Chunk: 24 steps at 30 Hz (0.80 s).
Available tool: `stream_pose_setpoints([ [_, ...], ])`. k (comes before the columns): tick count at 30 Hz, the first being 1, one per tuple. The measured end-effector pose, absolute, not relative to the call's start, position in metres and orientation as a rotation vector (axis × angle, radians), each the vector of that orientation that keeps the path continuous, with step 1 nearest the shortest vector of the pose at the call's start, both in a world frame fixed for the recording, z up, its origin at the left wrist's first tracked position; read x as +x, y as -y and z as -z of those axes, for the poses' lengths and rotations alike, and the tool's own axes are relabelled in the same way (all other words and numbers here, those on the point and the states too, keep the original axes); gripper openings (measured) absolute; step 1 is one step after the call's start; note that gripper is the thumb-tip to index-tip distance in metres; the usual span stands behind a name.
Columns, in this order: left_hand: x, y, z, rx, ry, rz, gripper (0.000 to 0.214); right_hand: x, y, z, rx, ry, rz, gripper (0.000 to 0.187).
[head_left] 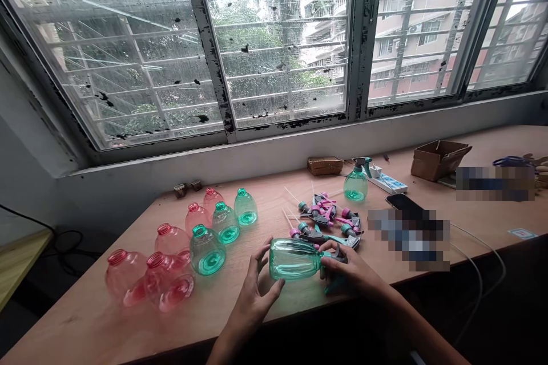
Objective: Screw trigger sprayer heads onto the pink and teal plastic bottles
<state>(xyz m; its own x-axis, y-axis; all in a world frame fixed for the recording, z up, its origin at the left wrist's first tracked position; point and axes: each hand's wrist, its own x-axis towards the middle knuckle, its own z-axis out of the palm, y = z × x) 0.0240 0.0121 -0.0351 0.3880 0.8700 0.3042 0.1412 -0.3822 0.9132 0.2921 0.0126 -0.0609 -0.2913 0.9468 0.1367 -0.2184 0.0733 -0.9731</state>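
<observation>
**Green bottle on its side between my two hands**

I take the bottle in my hands as the middle of the dial.

At nine o'clock, well to the left, a huddle of see-through pink plastic bottles (145, 276) sits on the pale wooden tabletop (85, 325), some upright and some tipped over against each other. At ten to eleven o'clock a loose row of uncapped green plastic bottles (225, 222) stands upright. The nearest of them is just beside the pink ones.

My left hand (257, 291) comes up from seven o'clock. It is open, fingers spread, and the fingertips touch the round base of the see-through green plastic bottle (295, 259). That bottle lies on its side near the front edge of the table, base to the left and neck to the right.

My right hand (346, 274) is at three o'clock, closed round the neck end. A dark trigger spray head (339, 253) shows there above my fingers. I cannot tell whether it is seated on the neck.

At one o'clock, just behind the bottle, lies a heap of pink and green trigger spray heads (327, 219) with thin white tubes sticking out. Beyond it, also at one o'clock, a green spray bottle with its trigger fitted (356, 182) stands upright beside a white power strip (387, 181). At two o'clock, well apart, an open brown cardboard box (439, 158) sits near the wall under the barred window (274, 40).
</observation>
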Motion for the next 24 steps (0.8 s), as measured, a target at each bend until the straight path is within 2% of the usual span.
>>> stream_pose_setpoints([
  [6, 0.025, -0.010, 0.036, 1.721, -0.879, -1.040, 0.060, 0.292, -0.013, 0.063, -0.809, 1.314, -1.445, 0.035],
  [13, 0.027, -0.010, 0.033, 1.544, -0.856, -1.010, 0.049, 0.291, -0.012, 0.059, -0.824, 1.307, -1.449, 0.036],
  [24, 0.028, -0.007, 0.022, 1.639, -0.988, -0.980, 0.045, 0.292, -0.010, 0.055, -0.830, 1.311, -1.466, 0.038],
])
